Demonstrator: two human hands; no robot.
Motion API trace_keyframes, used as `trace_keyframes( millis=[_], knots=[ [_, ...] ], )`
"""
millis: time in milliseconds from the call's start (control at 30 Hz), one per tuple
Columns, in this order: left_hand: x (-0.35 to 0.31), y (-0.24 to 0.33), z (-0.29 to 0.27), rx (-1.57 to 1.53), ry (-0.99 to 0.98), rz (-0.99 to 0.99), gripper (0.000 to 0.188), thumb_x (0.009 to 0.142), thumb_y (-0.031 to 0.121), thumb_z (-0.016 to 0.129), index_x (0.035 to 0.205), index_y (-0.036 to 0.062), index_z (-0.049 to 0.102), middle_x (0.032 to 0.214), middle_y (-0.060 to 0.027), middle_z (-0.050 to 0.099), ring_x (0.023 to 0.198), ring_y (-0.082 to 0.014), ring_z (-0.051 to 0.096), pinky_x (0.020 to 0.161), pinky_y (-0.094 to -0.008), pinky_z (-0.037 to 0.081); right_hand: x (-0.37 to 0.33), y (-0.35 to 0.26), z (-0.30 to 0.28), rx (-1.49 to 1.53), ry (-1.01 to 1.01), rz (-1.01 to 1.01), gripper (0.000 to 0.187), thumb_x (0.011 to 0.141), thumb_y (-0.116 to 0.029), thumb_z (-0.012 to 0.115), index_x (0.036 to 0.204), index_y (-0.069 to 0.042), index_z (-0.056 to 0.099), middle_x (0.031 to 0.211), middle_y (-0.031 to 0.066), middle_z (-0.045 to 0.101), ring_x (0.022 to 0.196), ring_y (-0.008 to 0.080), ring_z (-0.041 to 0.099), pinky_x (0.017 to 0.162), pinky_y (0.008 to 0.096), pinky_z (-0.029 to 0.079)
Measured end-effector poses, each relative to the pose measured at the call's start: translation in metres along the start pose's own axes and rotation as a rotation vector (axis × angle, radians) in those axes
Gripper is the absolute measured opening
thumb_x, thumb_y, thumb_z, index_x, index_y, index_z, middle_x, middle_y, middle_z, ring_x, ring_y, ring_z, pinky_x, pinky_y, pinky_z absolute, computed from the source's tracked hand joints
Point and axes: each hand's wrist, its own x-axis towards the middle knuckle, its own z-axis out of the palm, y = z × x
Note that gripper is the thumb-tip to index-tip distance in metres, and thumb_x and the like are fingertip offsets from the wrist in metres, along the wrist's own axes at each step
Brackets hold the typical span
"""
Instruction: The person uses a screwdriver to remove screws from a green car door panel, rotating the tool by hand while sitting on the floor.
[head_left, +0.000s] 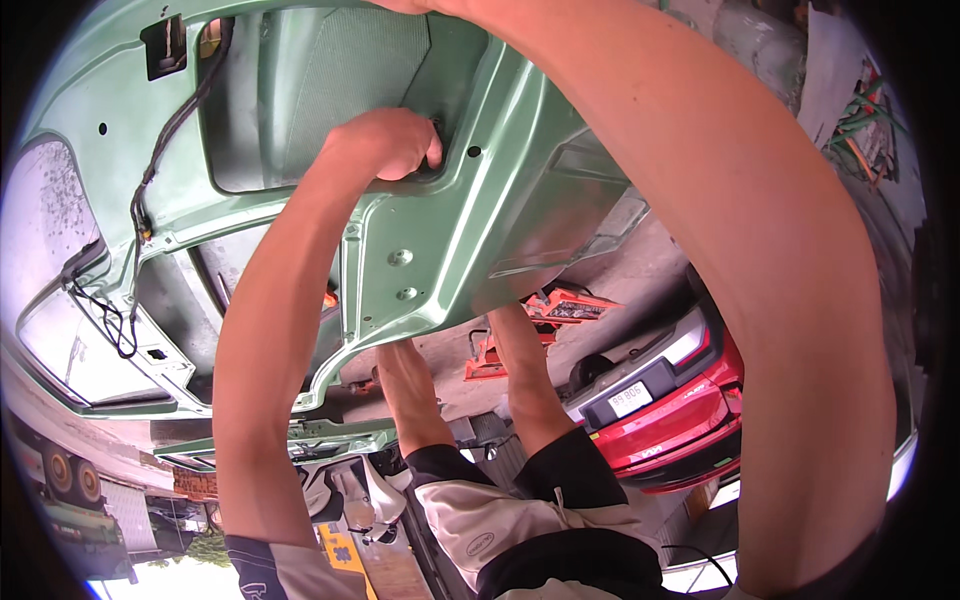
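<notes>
A large light-green car body panel fills the upper left of the view, with several cut-out openings in it. My left hand reaches into the lower right corner of its upper opening. Its fingers are curled, and whatever they grip is hidden by the hand and the panel edge. Behind that opening lies a grey-green ribbed surface. My right arm arches over the panel's right side to its top, where my right hand is mostly cut off by the picture's edge. A dark wiring harness hangs along the panel's left part.
A red car stands at the lower right. Near my legs, an orange-red metal stand rests on the floor. Green hoses lie tangled at the far right. A white scooter-like vehicle and a truck show at the lower left.
</notes>
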Motion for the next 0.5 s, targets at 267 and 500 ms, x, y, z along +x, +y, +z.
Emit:
trace_keyframes(
  millis=[267,500],
  knots=[
    [0.021,0.018,0.002,0.148,-0.186,-0.109,0.041,0.087,0.004,0.050,0.124,0.0109,0.067,0.118,-0.0101,0.070,0.102,-0.0336,0.066,0.086,-0.0435,0.054,-0.001,-0.001,0.001,-0.048,-0.035,0.036,0.058,0.095,-0.054,0.052,0.122,-0.004,0.059,0.117,0.0213,0.067,0.114,0.0409,0.061,0.099,0.0505,0.046],
    [0.030,0.005,0.014,0.120,-0.215,-0.172,0.042,0.086,0.004,0.048,0.119,0.0180,0.070,0.114,-0.0031,0.071,0.102,-0.0297,0.066,0.081,-0.0416,0.052,-0.003,-0.006,-0.009,-0.023,-0.114,0.024,0.058,0.096,-0.054,0.052,0.123,-0.003,0.059,0.115,0.0219,0.068,0.113,0.0385,0.062,0.100,0.0497,0.045]
  ],
)
